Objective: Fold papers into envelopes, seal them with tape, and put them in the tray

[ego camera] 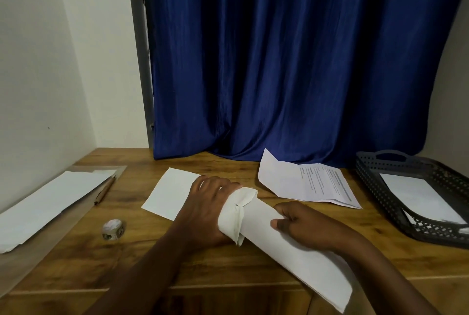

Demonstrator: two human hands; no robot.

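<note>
My left hand (203, 209) holds the crumpled upper end of a long folded white paper (291, 246) that lies slantwise across the wooden table (162, 259). On the paper's middle rests my right hand (302, 226), gripping its upper edge with thumb and fingers. Under my left hand lies a white envelope (170, 191), flat on the table. A small roll of tape (113, 229) stands at the left. At the far right is a dark perforated tray (375, 187) with white envelopes (421, 198) inside.
A printed sheet with folded corners (309, 182) lies behind my hands. At the left, long white papers (48, 203) rest on a board, with a pencil (105, 190) beside them. A blue curtain (291, 61) hangs behind the table, against white walls.
</note>
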